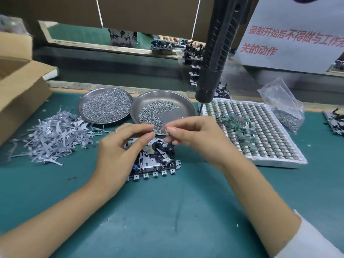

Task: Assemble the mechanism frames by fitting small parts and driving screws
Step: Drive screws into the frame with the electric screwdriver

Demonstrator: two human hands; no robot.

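Note:
A black and silver mechanism frame (158, 161) lies flat on the green mat in front of me. Both hands hover just above its far edge. My right hand (193, 138) pinches a small metal part (166, 131) between thumb and forefinger. My left hand (121, 146) has its thumb and forefinger curled together right beside that part; whether they touch it is hard to tell. A black electric screwdriver (214, 71) hangs above the table to the right of the hands.
Two steel dishes of screws, one (105, 105) fuller, one (162, 108) behind my hands. A heap of grey metal levers (54, 135) lies left. A white tray of small parts (255, 131), a plastic bag of screws (286, 108), and a cardboard box (18, 86).

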